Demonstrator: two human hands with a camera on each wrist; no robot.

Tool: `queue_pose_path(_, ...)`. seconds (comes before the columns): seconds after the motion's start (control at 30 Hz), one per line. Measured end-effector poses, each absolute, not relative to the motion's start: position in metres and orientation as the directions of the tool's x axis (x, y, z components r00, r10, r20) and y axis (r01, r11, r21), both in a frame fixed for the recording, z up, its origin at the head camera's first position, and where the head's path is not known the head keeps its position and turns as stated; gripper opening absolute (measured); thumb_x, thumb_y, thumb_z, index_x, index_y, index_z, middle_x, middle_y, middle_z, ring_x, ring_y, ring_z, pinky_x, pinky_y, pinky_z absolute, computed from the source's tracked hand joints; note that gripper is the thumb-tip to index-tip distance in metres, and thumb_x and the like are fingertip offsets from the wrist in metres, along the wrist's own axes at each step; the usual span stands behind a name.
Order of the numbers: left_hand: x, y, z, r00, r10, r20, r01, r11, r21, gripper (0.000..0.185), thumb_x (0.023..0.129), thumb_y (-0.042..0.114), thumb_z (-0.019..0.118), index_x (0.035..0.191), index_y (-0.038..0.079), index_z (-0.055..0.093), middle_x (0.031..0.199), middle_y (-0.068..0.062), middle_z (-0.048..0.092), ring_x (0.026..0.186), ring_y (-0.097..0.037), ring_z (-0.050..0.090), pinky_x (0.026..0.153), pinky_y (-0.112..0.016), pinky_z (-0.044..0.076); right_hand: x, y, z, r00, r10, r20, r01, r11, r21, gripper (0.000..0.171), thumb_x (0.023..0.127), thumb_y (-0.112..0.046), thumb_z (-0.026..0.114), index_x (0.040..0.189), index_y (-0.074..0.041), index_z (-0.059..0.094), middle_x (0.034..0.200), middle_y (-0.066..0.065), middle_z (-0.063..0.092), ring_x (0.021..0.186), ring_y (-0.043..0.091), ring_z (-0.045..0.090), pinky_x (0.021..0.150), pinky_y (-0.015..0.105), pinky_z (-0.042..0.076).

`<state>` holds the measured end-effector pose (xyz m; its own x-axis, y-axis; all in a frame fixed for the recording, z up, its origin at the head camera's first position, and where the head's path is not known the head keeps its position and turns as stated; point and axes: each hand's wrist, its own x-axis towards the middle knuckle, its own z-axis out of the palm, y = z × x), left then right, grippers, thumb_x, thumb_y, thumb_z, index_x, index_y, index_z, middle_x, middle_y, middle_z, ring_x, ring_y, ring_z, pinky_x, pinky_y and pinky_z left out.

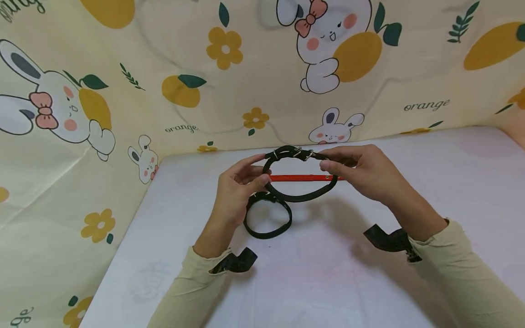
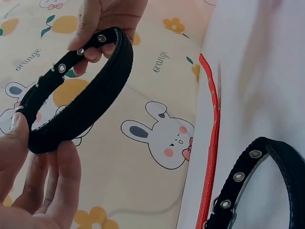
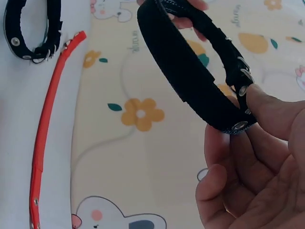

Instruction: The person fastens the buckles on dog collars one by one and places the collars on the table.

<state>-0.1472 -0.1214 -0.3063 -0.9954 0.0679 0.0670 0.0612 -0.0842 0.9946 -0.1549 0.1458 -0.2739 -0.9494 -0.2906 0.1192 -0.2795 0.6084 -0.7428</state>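
Both hands hold up a black buckled collar [image 1: 301, 198], fastened into a loop, above the white surface. My left hand [image 1: 236, 191] pinches its left side between thumb and fingers. At the other end, by the buckle, the thumb and fingers of my right hand [image 1: 365, 173] grip the strap. Metal eyelets line the strap in the left wrist view, and the metal buckle [image 3: 246, 75] shows in the right wrist view. A second black collar [image 1: 268, 235], also closed in a loop, lies below the held one. Behind the raised loop lies a straight red collar [image 1: 299, 178].
The white tabletop [image 1: 311, 282] meets a cream cloth [image 1: 254, 82] printed with rabbits, oranges and flowers at the back and left. Black straps [image 1: 235, 262] stick out from both sleeve cuffs.
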Motion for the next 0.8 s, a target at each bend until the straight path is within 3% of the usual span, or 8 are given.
queue_pose_path(0.13, -0.148, -0.123, -0.304, -0.992, 0.086, 0.096, 0.087, -0.105, 0.991, 0.053, 0.090, -0.008, 0.066, 0.138, 0.015, 0.060, 0.097, -0.002, 0.068, 0.086, -0.013, 0.068, 0.081, -0.029, 0.060, -0.156, 0.148, -0.273, -0.924, -0.361, 0.129, -0.329, 0.576, -0.748, 0.050, 0.093, -0.038, 0.070, 0.140, -0.029, 0.057, 0.116, 0.000, 0.071, 0.101, 0.017, 0.066, 0.082, 0.028, 0.049)
queue_pose_path(0.27, -0.149, -0.125, -0.303, -0.991, 0.094, 0.095, 0.084, -0.121, 0.989, 0.055, 0.092, -0.008, 0.063, 0.140, 0.017, 0.058, 0.100, -0.005, 0.068, 0.087, -0.014, 0.068, 0.080, -0.029, 0.060, -0.157, 0.149, -0.274, -0.850, -0.492, 0.188, -0.458, 0.515, -0.725, 0.086, 0.083, -0.026, 0.082, 0.154, -0.038, 0.033, 0.148, -0.004, 0.051, 0.112, 0.015, 0.064, 0.087, 0.026, 0.052)
queue_pose_path(0.37, -0.148, -0.125, -0.303, -0.991, 0.114, 0.075, 0.062, -0.112, 0.992, 0.054, 0.092, -0.007, 0.063, 0.140, 0.018, 0.058, 0.102, -0.006, 0.069, 0.089, -0.017, 0.068, 0.080, -0.029, 0.060, -0.156, 0.149, -0.276, -0.799, -0.562, 0.213, -0.526, 0.482, -0.701, 0.105, 0.075, -0.021, 0.088, 0.156, -0.042, 0.023, 0.159, -0.008, 0.035, 0.120, 0.013, 0.062, 0.091, 0.032, 0.053)
queue_pose_path(0.47, -0.146, -0.123, -0.304, -0.989, 0.136, 0.060, 0.047, -0.098, 0.994, 0.054, 0.092, -0.006, 0.064, 0.141, 0.015, 0.058, 0.102, -0.006, 0.070, 0.091, -0.019, 0.068, 0.080, -0.029, 0.060, -0.153, 0.150, -0.277, -0.784, -0.581, 0.218, -0.552, 0.490, -0.675, 0.108, 0.072, -0.017, 0.090, 0.155, -0.042, 0.025, 0.160, -0.008, 0.032, 0.122, 0.013, 0.060, 0.097, 0.043, 0.050)
queue_pose_path(0.57, -0.145, -0.122, -0.305, -0.986, 0.164, 0.041, 0.026, -0.093, 0.995, 0.053, 0.090, -0.007, 0.065, 0.139, 0.012, 0.058, 0.101, -0.006, 0.070, 0.088, -0.017, 0.068, 0.079, -0.030, 0.061, -0.151, 0.153, -0.277, -0.801, -0.563, 0.203, -0.533, 0.517, -0.669, 0.103, 0.069, -0.019, 0.092, 0.152, -0.039, 0.034, 0.155, -0.007, 0.041, 0.118, 0.014, 0.062, 0.096, 0.047, 0.050)
queue_pose_path(0.8, -0.146, -0.120, -0.309, -0.969, 0.241, -0.050, -0.056, -0.020, 0.998, 0.064, 0.082, -0.011, 0.073, 0.139, 0.016, 0.059, 0.121, -0.011, 0.066, 0.087, -0.010, 0.069, 0.080, -0.027, 0.058, -0.147, 0.167, -0.278, -0.858, -0.507, 0.076, -0.438, 0.649, -0.622, 0.090, 0.067, -0.050, 0.089, 0.144, -0.036, 0.045, 0.133, -0.008, 0.061, 0.114, 0.021, 0.061, 0.090, 0.045, 0.049)
